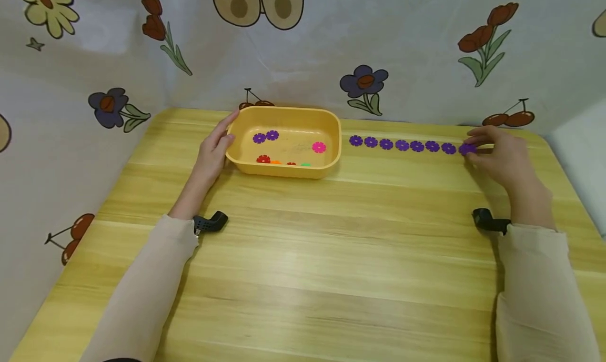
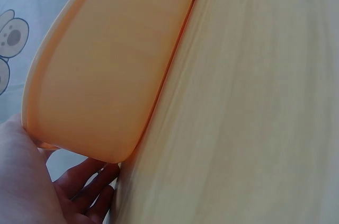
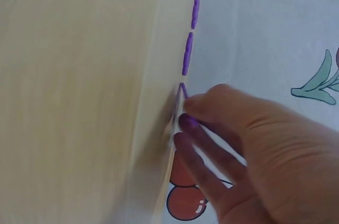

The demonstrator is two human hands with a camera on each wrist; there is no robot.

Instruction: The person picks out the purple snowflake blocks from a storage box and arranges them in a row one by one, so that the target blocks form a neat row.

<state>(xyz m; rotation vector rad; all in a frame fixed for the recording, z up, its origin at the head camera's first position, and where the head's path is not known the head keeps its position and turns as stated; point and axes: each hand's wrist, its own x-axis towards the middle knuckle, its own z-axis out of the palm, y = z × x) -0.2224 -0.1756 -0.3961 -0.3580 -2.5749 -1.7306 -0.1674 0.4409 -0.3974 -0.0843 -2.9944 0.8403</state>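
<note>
Right fingers (image 1: 482, 139) pinching one purple disc (image 1: 466, 149), seven others (image 1: 402, 145) in line, left fingers (image 1: 224, 142) gripping one tray (image 1: 284, 169)

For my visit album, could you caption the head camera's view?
Left fingers hold a yellow tray; right fingers pinch a purple flower-shaped disc at a matching row's right end.

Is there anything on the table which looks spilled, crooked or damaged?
Nothing stands out. The yellow basin sits upright, held by the left hand; beside it, purple flower-shaped discs form a nearly straight row, and I see no spill or damage.
</note>
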